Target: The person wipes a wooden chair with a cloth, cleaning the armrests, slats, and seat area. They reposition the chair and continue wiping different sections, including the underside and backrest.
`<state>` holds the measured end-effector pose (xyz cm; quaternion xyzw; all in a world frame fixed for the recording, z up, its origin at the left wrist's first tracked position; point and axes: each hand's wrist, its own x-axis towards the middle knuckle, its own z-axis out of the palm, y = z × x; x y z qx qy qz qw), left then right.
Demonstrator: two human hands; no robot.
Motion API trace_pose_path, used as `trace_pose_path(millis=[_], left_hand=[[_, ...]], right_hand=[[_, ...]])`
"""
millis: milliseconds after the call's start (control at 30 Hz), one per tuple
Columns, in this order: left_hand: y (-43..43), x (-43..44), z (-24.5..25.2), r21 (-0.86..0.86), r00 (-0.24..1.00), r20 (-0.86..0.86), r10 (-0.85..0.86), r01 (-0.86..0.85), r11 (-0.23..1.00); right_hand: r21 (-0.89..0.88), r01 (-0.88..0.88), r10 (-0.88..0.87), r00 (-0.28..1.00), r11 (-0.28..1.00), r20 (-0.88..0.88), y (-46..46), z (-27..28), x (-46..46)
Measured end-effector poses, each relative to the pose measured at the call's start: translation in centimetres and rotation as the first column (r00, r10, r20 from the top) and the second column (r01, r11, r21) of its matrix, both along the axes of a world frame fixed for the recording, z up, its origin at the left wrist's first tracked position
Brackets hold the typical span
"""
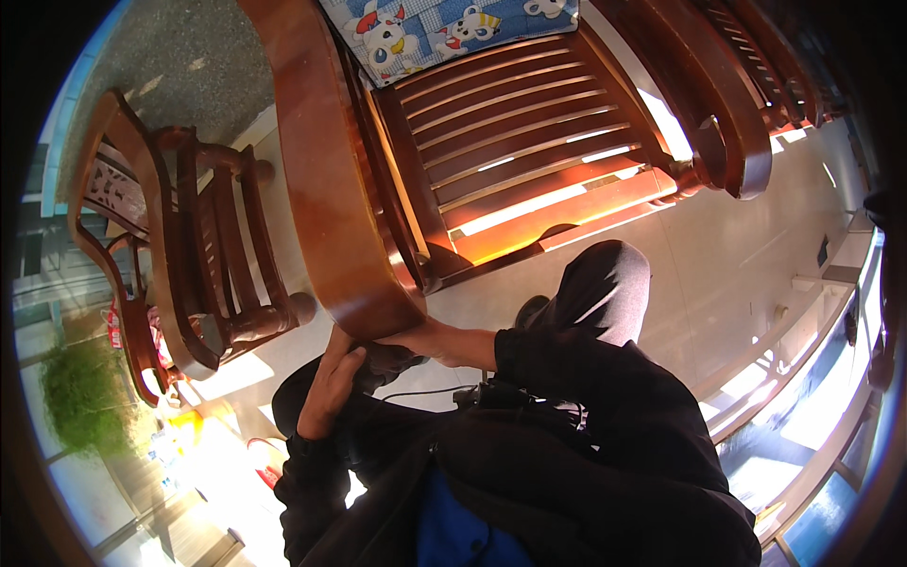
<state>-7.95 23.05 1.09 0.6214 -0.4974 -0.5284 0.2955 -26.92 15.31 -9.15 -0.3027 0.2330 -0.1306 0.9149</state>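
Note:
Just in front of me is the rounded front end of a wide wooden armrest [340, 212], part of a slatted wooden chair. My left hand [331, 383] is at the left of that end, its thumb spread and its fingertips out of sight under the wood. From the right, my right hand [434, 341] reaches against the underside of the same end, its fingers mostly hidden. Whether either hand grips anything there cannot be told. The chair's slatted seat [524, 135] carries a blue cushion with a cartoon bear print [460, 32] at its back.
Another wooden chair [212, 248] stands to the left, and more wooden seating [708, 92] to the right. A dark cable [425, 392] runs across near my lap. A glass-topped table [779, 439] is at the lower right. Green foliage [88, 397] shows at the far left.

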Motion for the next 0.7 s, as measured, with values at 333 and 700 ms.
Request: trace_pose_path(millis=[333,700], left_hand=[[-6.3,2.9,5.3,-0.356,0.914,0.367,0.172,-0.033,0.934],[-17.2,-0.6,4.1,-0.469,0.718,0.695,0.033,0.419,0.777]], right_hand=[[-0.224,0.004,-0.053,0.976,0.974,-0.210,-3.7,1.2,-6.7],[-0.490,0.138,-0.259,0.947,0.861,-0.188,-4.5,0.4,-6.7]])
